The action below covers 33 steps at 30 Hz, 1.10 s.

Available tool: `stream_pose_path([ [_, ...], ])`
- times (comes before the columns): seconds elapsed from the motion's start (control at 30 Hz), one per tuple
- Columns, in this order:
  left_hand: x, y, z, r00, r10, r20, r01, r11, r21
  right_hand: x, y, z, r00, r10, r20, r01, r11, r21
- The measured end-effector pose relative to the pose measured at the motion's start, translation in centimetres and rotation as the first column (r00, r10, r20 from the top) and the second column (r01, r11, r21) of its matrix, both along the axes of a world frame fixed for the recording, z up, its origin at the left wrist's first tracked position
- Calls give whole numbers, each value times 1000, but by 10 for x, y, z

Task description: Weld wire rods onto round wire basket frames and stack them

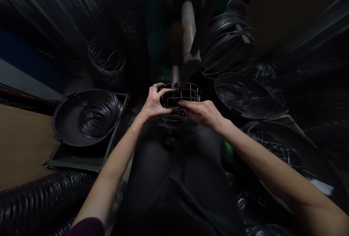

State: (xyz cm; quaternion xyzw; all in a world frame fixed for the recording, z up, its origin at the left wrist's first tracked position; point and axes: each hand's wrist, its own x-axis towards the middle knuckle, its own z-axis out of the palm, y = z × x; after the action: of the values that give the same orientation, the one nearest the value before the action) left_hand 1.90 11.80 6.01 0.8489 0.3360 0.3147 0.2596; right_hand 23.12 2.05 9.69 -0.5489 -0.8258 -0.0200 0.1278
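A round wire basket (193, 92) of thin metal rods sits in front of me, above my lap and close to the machine's electrode arm (175, 73). My left hand (155, 102) grips its left side, thumb low and fingers bent over the upper part. On the near right side, my right hand (200, 111) is closed with its fingertips at the basket's wires. Whether a separate wire is pinched there is too dark to tell. The far part of the basket lies in shadow.
A thick metal cylinder (189, 28) of the machine juts toward me. At left, a black basin (68, 119) holds wire rings (100, 114) on a metal frame. Right of me stand a basin (256, 110) with wire rings and another with short wire pieces (275, 150). Stacked wire hoops (227, 39) hang behind.
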Motion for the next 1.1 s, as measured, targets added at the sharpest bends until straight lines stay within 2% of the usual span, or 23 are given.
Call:
stream_pose_path([
  [0.13, 1, 1, 1, 999, 4, 36, -2, 999, -37, 1, -6, 0, 998, -23, -55, 24, 1000, 15],
  [0.3, 3, 6, 4, 999, 12, 53, -8, 998, -66, 7, -9, -11, 973, -147, -179, 174, 974, 146],
  [0.53, 10, 30, 5, 996, 21, 84, -13, 996, -93, 14, 17, -13, 922, -141, -361, 207, 967, 149],
  [0.63, 11, 38, 3, 996, 4, 89, 1, 998, -57, 16, 22, -13, 918, -165, -361, 231, 962, 148],
  [0.73, 13, 52, 2, 998, 36, 59, -35, 999, -14, 21, 36, -16, 916, -196, -351, 261, 954, 148],
  [0.87, 20, 71, 9, 999, 25, 36, -24, 999, -34, 16, 57, -15, 886, -288, -364, 344, 934, 95],
  [1.0, 16, 68, 20, 999, 28, 21, -27, 997, -69, 5, 39, -9, 856, -334, -395, 385, 921, 55],
  [1.07, 7, 76, 13, 996, 90, 17, -87, 992, -96, 21, 15, -17, 845, -317, -432, 374, 926, 52],
  [1.1, 2, 84, 5, 998, 61, 12, -59, 990, -130, 37, -3, -25, 823, -346, -451, 405, 914, 38],
])
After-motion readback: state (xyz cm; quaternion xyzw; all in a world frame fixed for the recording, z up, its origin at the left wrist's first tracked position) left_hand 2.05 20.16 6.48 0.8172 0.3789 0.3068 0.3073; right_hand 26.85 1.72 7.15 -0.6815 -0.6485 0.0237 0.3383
